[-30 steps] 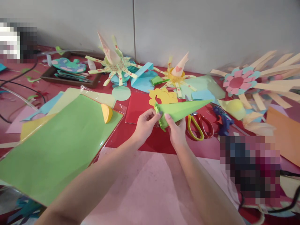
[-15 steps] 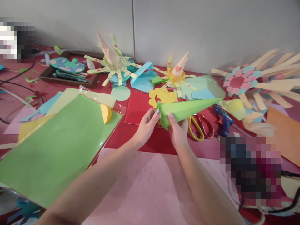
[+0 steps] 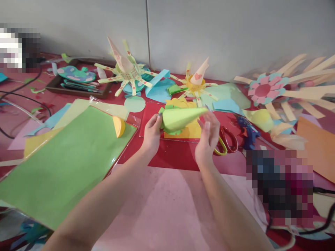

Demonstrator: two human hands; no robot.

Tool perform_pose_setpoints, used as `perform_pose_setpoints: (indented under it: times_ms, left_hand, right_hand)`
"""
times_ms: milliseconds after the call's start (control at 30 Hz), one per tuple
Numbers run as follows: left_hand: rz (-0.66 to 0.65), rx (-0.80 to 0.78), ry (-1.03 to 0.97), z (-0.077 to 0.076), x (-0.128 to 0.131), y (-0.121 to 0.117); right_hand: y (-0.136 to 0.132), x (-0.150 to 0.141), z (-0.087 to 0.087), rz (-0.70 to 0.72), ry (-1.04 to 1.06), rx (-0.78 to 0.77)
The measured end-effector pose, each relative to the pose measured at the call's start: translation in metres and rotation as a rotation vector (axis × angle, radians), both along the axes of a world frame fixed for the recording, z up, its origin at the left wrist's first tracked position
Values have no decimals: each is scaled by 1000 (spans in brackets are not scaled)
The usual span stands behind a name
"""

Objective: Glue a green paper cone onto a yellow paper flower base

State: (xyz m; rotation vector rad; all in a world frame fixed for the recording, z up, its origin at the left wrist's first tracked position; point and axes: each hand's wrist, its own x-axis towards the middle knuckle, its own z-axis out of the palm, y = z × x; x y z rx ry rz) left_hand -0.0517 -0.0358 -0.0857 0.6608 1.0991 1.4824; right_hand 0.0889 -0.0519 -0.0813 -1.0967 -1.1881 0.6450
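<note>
Sideways: green paper cone (image 3: 181, 118) held nearly level

Left hand (image 3: 152, 134) pinches the wide, fringed end. Right hand (image 3: 208, 139) loosely curled at the tip, blurred; cannot tell whether it grips. Cone is over yellow paper (image 3: 194, 131); scissors (image 3: 230, 140) just beside right hand.

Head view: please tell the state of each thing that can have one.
Green cone: rolled, tip pointing right
Left hand: closed on cone's wide end
Right hand: open by cone's tip, contact unclear
Scissors: partly hidden, opening unclear
Tray: open, things inside
Green sheet: flat in clear plastic
</note>
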Motion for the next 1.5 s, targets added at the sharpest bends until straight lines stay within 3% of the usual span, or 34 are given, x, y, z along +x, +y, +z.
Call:
perform_pose_setpoints:
  times_ms: [100, 267, 367, 500, 700, 833, 900, 1100, 1233, 1367, 1433, 1500]
  left_hand:
    - [24, -56, -164, -4, -3, 7]
    - [62, -151, -243, -10, -1, 13]
    - [71, -171, -301, -8, 1, 13]
    - [73, -218, -365, -3, 0, 12]
    - [67, -258, -414, -4, 1, 12]
    - [68, -261, -455, -6, 2, 13]
    - [66, -261, -469, -6, 3, 13]
    - [68, -247, -504, -4, 4, 12]
    - [71, -252, -527, -3, 3, 14]
    - [70, -253, -547, 1, 2, 14]
    - [65, -237, -556, 4, 1, 12]
    - [59, -208, -568, 7, -1, 10]
  right_hand:
    - [9, 9, -4, -139, -6, -43]
    - [16, 16, -14, -130, -278, -178]
    - [15, 12, -20, -90, -515, -117]
    - [15, 9, -24, -80, -668, -35]
    - [26, 10, -13, -37, -1037, -80]
    - [46, 7, -2, 104, -1452, -142]
    - [55, 5, 4, 174, -1541, -129]
    - [64, -4, 16, 282, -1620, -45]
    - [67, 2, 19, 261, -1604, -14]
    - [73, 35, 32, 40, -1498, 6]
    - [67, 54, 43, -126, -1286, 134]
    - [49, 69, 53, -171, -1220, 279]
